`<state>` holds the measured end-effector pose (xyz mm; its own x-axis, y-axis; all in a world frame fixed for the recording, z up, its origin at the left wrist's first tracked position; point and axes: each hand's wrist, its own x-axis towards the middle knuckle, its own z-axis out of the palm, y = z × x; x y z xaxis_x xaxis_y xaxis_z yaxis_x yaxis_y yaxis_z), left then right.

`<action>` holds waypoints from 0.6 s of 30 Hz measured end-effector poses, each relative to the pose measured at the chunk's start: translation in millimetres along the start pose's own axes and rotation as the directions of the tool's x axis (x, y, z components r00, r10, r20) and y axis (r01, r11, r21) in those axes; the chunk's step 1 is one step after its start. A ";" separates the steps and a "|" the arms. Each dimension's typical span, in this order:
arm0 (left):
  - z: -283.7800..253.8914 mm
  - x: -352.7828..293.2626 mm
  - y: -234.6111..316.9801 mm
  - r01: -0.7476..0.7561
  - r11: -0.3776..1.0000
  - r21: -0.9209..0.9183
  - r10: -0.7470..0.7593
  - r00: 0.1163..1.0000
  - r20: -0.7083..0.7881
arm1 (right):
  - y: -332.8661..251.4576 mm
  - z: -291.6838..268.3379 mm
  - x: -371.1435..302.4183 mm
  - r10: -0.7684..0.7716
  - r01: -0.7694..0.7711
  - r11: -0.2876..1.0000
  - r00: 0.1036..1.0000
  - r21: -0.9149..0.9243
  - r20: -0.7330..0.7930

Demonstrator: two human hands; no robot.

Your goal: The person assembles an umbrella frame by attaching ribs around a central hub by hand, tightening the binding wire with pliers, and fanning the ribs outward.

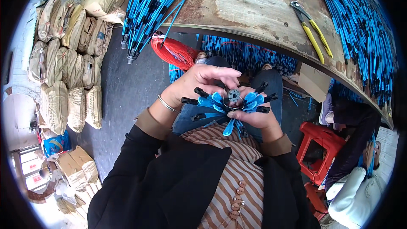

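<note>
Above my lap, both hands are at a bunch of blue plastic ribs (pixel 229 127) with black clip ends, fanned out around a small grey notched hub (pixel 233 96). My right hand (pixel 259 118) grips the ribs from the right, its thumb across them just below the hub. My left hand (pixel 202 79) bends over the hub from the upper left, its fingers closed near a thin wire (pixel 224 91) that loops around the hub. The index finger reaches out above it. The fingertips behind the hub are partly hidden.
Ahead, a worn wooden table (pixel 250 4) carries yellow-handled pliers (pixel 313 34) and blue rib bundles (pixel 157 6). Under its edge hangs a red bundle (pixel 176 53). Stacked sacks (pixel 68 65) stand left. A red stool (pixel 311 146) and another person (pixel 354 131) are at right.
</note>
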<state>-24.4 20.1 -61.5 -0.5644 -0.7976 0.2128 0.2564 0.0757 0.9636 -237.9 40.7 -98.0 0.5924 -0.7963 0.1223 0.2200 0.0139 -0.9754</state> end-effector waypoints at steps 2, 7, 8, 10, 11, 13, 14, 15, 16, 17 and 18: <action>-2.5 0.9 -1.0 -0.124 0.986 0.113 0.117 0.991 0.061 | 0.3 0.6 0.8 -0.031 0.032 0.998 0.999 -0.047 0.008; -5.7 5.4 3.4 -0.171 0.976 0.132 0.164 0.984 0.065 | 1.1 4.3 2.7 -0.113 0.107 0.991 0.991 -0.079 -0.071; -7.3 6.7 3.0 -0.212 0.964 0.163 0.197 0.975 0.105 | 1.0 6.1 1.9 -0.122 0.117 0.992 0.989 -0.056 -0.084; -6.1 7.0 4.2 -0.254 0.948 0.190 0.228 0.963 0.146 | 1.9 7.8 1.3 -0.130 0.127 0.991 0.987 -0.034 -0.099; -3.5 5.2 4.9 -0.177 0.977 0.122 0.162 0.979 0.121 | 3.2 8.0 1.3 -0.104 0.105 0.994 0.989 0.000 -0.103; 1.3 3.9 8.7 -0.020 1.000 -0.021 0.022 0.996 0.085 | 5.2 8.2 1.4 -0.053 0.061 0.996 0.993 0.070 -0.109; 2.1 5.1 10.4 -0.018 1.000 -0.021 0.020 0.996 0.086 | 4.7 8.3 1.6 -0.053 0.061 0.996 0.992 0.071 -0.110; 3.0 6.9 12.2 -0.024 1.000 0.008 0.023 0.995 0.094 | 3.6 8.2 1.7 -0.066 0.074 0.995 0.992 0.073 -0.107; 3.8 8.8 13.4 -0.030 0.999 0.038 0.026 0.994 0.103 | 2.3 8.1 1.8 -0.080 0.088 0.993 0.991 0.075 -0.104; 4.3 10.3 13.5 -0.036 0.997 0.068 0.029 0.993 0.111 | 1.5 8.2 1.5 -0.094 0.102 0.992 0.990 0.077 -0.101; 4.2 12.0 12.8 -0.036 0.997 0.068 0.028 0.993 0.113 | 1.2 8.6 1.3 -0.095 0.103 0.992 0.990 0.077 -0.102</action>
<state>-31.1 14.1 -46.0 -0.6419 -0.7226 0.2567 0.2226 0.1447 0.9641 -230.2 44.9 -97.4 0.4865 -0.8517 0.1946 0.3388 -0.0214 -0.9406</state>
